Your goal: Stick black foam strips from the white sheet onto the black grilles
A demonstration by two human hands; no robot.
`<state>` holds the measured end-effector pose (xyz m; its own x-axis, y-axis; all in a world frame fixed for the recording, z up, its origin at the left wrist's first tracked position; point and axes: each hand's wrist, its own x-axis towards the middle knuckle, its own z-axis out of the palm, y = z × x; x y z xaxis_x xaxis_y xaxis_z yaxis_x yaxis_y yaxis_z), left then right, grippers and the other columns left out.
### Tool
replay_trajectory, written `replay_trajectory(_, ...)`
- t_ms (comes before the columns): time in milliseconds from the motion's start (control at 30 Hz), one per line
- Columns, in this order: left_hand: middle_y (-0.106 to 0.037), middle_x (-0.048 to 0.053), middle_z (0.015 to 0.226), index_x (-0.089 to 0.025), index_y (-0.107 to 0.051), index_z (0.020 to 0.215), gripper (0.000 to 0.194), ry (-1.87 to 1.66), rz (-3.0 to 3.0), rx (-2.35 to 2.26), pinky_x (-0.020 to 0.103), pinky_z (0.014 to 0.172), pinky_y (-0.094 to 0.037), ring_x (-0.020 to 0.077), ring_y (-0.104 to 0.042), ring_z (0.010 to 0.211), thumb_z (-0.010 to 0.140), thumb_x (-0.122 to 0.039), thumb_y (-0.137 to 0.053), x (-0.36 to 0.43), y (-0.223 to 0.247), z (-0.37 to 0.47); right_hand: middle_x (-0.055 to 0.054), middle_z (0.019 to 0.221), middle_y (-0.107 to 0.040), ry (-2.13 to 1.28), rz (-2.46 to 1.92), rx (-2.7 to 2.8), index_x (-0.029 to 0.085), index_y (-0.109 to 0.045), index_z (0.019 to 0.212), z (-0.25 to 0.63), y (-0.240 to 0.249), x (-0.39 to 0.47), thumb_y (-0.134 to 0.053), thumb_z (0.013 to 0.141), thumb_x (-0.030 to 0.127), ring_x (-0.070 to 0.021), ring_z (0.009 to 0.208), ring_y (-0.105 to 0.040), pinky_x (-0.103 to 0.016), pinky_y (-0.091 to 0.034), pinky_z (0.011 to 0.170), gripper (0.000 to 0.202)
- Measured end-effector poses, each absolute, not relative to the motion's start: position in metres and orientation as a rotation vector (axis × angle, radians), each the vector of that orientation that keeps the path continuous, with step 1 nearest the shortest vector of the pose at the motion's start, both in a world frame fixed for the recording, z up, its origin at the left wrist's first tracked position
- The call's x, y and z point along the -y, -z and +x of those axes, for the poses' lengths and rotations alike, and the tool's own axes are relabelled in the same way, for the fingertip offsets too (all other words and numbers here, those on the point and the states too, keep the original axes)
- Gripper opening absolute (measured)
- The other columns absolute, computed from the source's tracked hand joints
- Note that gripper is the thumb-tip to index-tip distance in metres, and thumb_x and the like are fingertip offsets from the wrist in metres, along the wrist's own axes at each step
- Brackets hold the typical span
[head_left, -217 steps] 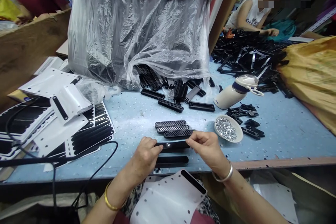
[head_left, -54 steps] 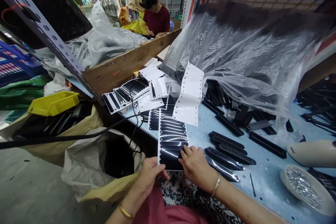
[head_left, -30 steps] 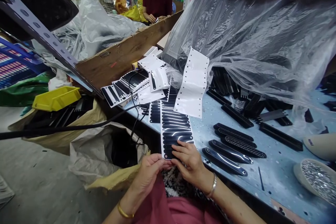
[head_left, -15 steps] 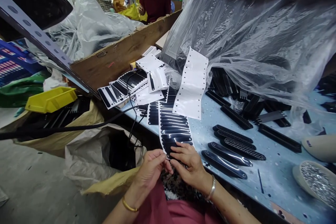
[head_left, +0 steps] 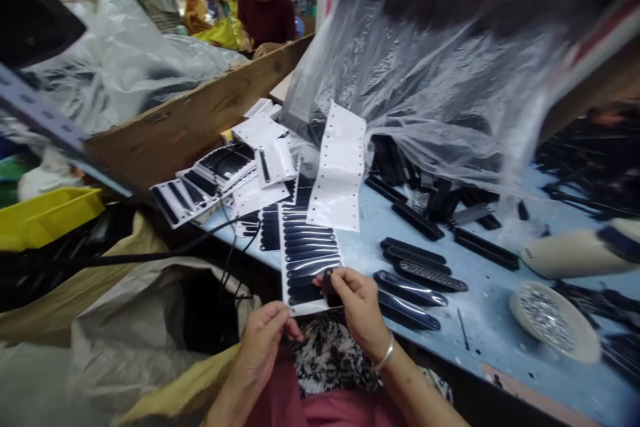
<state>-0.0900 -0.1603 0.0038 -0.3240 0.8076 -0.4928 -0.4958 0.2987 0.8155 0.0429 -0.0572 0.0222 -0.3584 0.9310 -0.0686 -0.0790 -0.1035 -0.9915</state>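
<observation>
My left hand [head_left: 265, 330] pinches the lower left corner of a white sheet of long black stickers [head_left: 307, 257] at the bench edge. Between the thumb and fingers of my right hand [head_left: 361, 303] is a black sticker [head_left: 328, 288], its upper end lifted over the sheet's lower right side. How much of it still sticks to the backing is hidden. To the right lie two glossy dark strips [head_left: 407, 310] with rounded ends, and beyond them several black strips with a mesh pattern [head_left: 425, 270].
A blank white backing sheet [head_left: 340, 160] covers the sheet's far end. More sticker sheets [head_left: 200, 183] are piled behind. A bowl of small metal parts [head_left: 590, 347] and a beige-handled tool [head_left: 565, 253] stand right. Clear plastic [head_left: 425, 73] hangs over black parts. Another person [head_left: 267, 13] sits beyond the wooden board.
My right hand has gone from lying spread on the sheet's lower end to pinching a lifted black sticker. My left hand stays at the corner. The camera view has shifted right.
</observation>
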Motion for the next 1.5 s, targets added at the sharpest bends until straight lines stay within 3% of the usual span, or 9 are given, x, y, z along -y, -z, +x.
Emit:
replay_trajectory(133,-0.063,0.004,0.051,-0.013,-0.065,0.059,0.035,-1.333,0.399,-1.501,0.023,0.05,-0.044,0.0158,-0.058,0.05,0.062,-0.046,-0.075,0.16,0.002,-0.097,-0.003,0.066,-0.065,-1.636,-0.918,0.949,0.017,-0.058,0.073,0.077,-0.058,0.032,-0.064,0.083,0.038,-0.0145,0.052,-0.061,-0.028,-0.051,0.051,0.024)
replay_trajectory(233,-0.062,0.004,0.048,-0.014,-0.069,0.065,0.042,-1.272,0.524,-1.755,0.025,0.046,-0.045,0.0172,-0.057,0.047,0.054,-0.054,-0.077,0.166,-0.001,-0.107,-0.001,0.068,-0.061,-1.316,-0.93,1.091,0.019,-0.062,0.083,0.123,-0.083,0.023,-0.057,0.089,0.032,-0.0117,0.052,-0.056,-0.026,-0.049,0.051,0.015)
replay_trajectory(367,-0.069,0.003,0.063,-0.022,-0.073,0.082,0.038,-1.292,0.778,-2.161,0.025,0.051,-0.049,0.0193,-0.062,0.056,0.053,-0.045,-0.082,0.171,-0.019,-0.105,-0.004,0.075,-0.062,-0.726,-1.073,1.641,0.02,-0.067,0.093,0.172,-0.092,0.03,-0.057,0.088,0.024,-0.0153,0.064,-0.057,-0.029,-0.049,0.056,0.011)
replay_trajectory(467,-0.062,0.002,0.051,-0.021,-0.072,0.07,0.026,-1.198,0.978,-1.788,0.024,0.043,-0.044,0.0159,-0.056,0.044,0.063,-0.046,-0.076,0.147,-0.041,-0.071,-0.005,0.074,-0.063,-0.501,-0.972,1.946,0.02,-0.067,0.096,0.181,-0.084,0.043,-0.057,0.087,0.017,-0.0172,0.066,-0.058,-0.031,-0.048,0.056,0.014)
replay_trajectory(633,-0.058,0.001,0.047,-0.015,-0.061,0.061,0.037,-0.865,0.94,-1.192,0.018,0.034,-0.031,0.0083,-0.047,0.031,0.068,-0.049,-0.071,0.08,-0.068,0.007,-0.006,0.071,-0.061,-0.349,-0.893,2.156,0.017,-0.064,0.099,0.177,-0.075,0.064,-0.049,0.088,0.009,-0.0187,0.063,-0.055,-0.033,-0.046,0.055,0.02)
replay_trajectory(867,-0.062,0.003,0.047,-0.014,-0.054,0.061,0.037,-0.847,0.803,-1.052,0.015,0.032,-0.017,0.0066,-0.047,0.029,0.069,-0.046,-0.07,0.042,-0.072,0.027,-0.013,0.097,-0.067,-0.299,-0.965,2.028,0.018,-0.058,0.115,0.218,-0.072,0.055,-0.06,0.085,0.013,-0.0243,0.086,-0.063,-0.04,-0.054,0.072,0.031)
replay_trajectory(933,-0.062,0.004,0.048,-0.014,-0.054,0.061,0.036,-0.855,0.805,-1.055,0.015,0.032,-0.016,0.0067,-0.048,0.029,0.069,-0.045,-0.07,0.036,-0.073,0.025,-0.01,0.092,-0.068,-0.329,-1.02,2.007,0.02,-0.062,0.11,0.23,-0.066,0.051,-0.058,0.085,0.013,-0.0226,0.081,-0.063,-0.039,-0.054,0.07,0.026)
replay_trajectory(1233,-0.063,0.004,0.049,-0.014,-0.057,0.061,0.034,-0.811,0.921,-1.135,0.016,0.032,-0.024,0.0074,-0.048,0.031,0.072,-0.045,-0.065,0.024,-0.066,0.019,-0.006,0.074,-0.064,-0.479,-1.017,1.976,0.018,-0.065,0.103,0.232,-0.057,0.044,-0.055,0.087,0.013,-0.0181,0.067,-0.059,-0.032,-0.051,0.058,0.019)
replay_trajectory(1500,-0.069,0.004,0.066,-0.015,-0.07,0.086,0.02,-1.273,2.078,-1.521,0.027,0.053,-0.052,0.0161,-0.063,0.054,0.077,-0.032,-0.065,0.003,-0.038,-0.003,-0.008,0.077,-0.067,-0.343,-1.169,1.908,0.017,-0.066,0.094,0.259,-0.059,0.019,-0.057,0.086,0.015,-0.0198,0.071,-0.063,-0.033,-0.053,0.063,0.012)
